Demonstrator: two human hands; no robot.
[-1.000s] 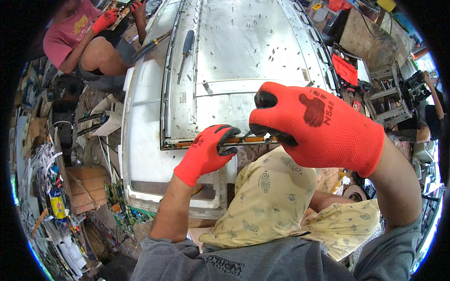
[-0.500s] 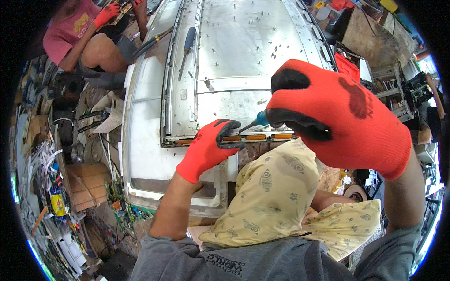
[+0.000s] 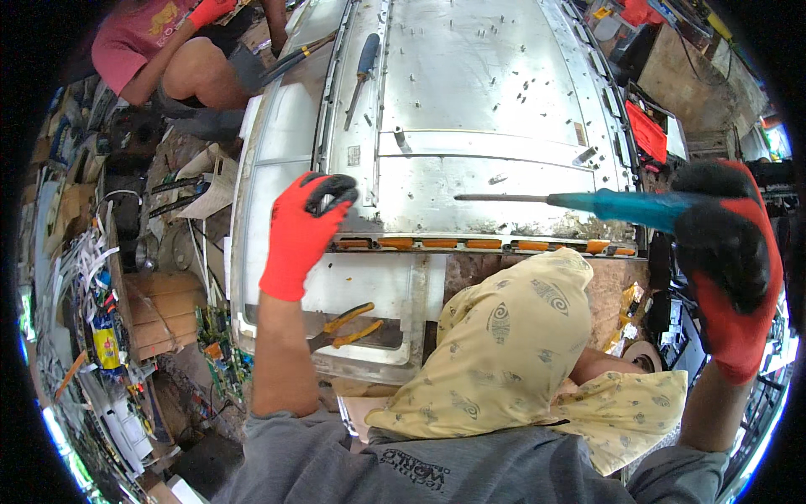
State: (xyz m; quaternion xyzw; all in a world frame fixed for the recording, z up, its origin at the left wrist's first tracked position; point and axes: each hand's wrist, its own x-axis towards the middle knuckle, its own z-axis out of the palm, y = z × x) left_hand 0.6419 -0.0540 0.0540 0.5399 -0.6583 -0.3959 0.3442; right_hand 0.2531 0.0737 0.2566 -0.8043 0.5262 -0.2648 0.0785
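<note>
My right hand (image 3: 730, 252), in a red glove with black fingers, is wrapped round the handle of a teal screwdriver (image 3: 609, 204). Its blade points left above the metal panel (image 3: 453, 181), apart from the near edge. Over the panel's left near corner, my gloved left hand (image 3: 306, 231) is closed with curled fingers; I cannot make out anything in them. An orange strip (image 3: 441, 244) broken into segments runs along the near edge. Farther up the panel lies a second screwdriver (image 3: 362, 80) with a dark blue handle.
Pliers with yellow handles (image 3: 353, 323) lie on the white frame (image 3: 290, 286) below the panel. Longer dark cutters (image 3: 294, 61) lie beyond. A person in a pink shirt (image 3: 138, 50) sits at the far left. Scrap circuit boards (image 3: 220, 349) are heaped left; a red tray (image 3: 645, 133) is right.
My right hand has moved right and nearer, drawing the screwdriver off the panel's edge. My left hand has shifted left and farther up, uncovering the yellow-handled pliers. The view has shifted slightly.
</note>
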